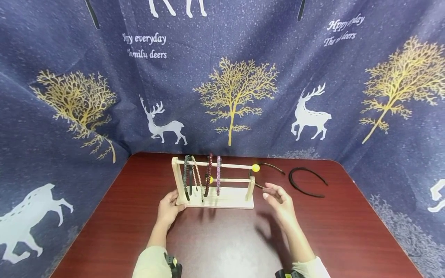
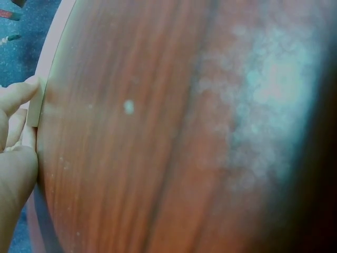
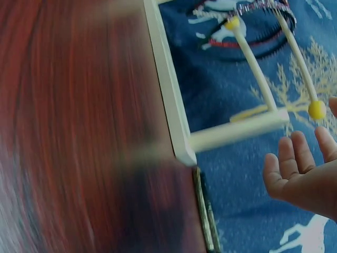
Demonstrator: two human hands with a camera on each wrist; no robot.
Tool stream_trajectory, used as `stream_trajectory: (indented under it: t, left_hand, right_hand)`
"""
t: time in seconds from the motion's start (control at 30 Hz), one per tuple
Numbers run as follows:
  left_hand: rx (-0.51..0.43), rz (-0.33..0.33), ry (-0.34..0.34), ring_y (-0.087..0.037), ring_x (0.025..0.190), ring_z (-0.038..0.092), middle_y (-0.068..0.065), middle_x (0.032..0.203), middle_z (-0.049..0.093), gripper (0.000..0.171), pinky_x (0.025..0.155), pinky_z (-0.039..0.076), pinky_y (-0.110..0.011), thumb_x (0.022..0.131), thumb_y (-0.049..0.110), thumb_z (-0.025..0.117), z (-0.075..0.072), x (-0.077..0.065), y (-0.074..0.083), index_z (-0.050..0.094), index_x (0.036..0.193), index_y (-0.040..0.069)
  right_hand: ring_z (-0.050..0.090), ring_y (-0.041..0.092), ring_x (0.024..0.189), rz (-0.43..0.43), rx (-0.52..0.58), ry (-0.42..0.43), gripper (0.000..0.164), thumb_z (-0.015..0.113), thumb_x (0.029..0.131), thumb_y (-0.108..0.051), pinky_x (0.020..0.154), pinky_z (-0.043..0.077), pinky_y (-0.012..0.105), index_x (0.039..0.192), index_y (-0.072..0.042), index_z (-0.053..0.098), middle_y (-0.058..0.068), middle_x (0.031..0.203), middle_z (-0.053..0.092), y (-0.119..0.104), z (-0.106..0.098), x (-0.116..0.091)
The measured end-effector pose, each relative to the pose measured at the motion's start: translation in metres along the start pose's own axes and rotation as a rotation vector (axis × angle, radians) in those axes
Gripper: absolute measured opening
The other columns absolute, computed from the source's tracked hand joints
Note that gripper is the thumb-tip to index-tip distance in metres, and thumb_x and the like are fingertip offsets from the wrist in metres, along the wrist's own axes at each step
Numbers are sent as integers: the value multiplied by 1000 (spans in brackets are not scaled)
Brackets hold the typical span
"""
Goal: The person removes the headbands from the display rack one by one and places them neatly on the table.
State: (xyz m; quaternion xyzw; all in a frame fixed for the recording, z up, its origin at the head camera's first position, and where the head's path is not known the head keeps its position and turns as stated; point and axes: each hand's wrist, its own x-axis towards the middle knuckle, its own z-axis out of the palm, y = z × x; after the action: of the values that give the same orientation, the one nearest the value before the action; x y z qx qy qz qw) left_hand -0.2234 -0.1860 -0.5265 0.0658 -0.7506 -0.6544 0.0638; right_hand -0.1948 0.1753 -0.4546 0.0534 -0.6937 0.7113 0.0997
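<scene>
A pale wooden headband stand with two rods stands on the table. On its upper rod hang several headbands, among them a dark glittery headband, a beige headband, a dark red headband and a purple headband. My left hand grips the left end of the base; thumb and fingers pinch its corner in the left wrist view. Apart from the stand's right end, my right hand holds nothing, its fingers loosely bent near the upper rod's yellow ball.
A black headband lies on the table to the right. Another dark headband lies behind the stand's right end, partly hidden by it. The reddish-brown table meets a blue curtain with deer and trees at the back.
</scene>
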Motion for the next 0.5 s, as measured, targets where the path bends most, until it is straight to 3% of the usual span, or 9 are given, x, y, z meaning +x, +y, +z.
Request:
stream_trajectory:
  t: [0.27,0.5]
  left_hand:
    - [0,14,-2,-38,121,43,-28,129,47,66,96,43,-38,70,-17,68,-1,0,1,43,131,-9]
    - [4,17,7,-38,121,43,-28,129,48,66,97,42,-36,69,-18,68,-1,1,-2,44,130,-9]
  right_hand:
    - [52,35,109,-36,43,-81,39,63,86,-2,90,46,23,123,6,52,33,115,53,-2,26,-4]
    - [49,43,110,-31,93,-172,41,63,84,0,88,50,29,123,3,52,21,114,58,2,49,-3]
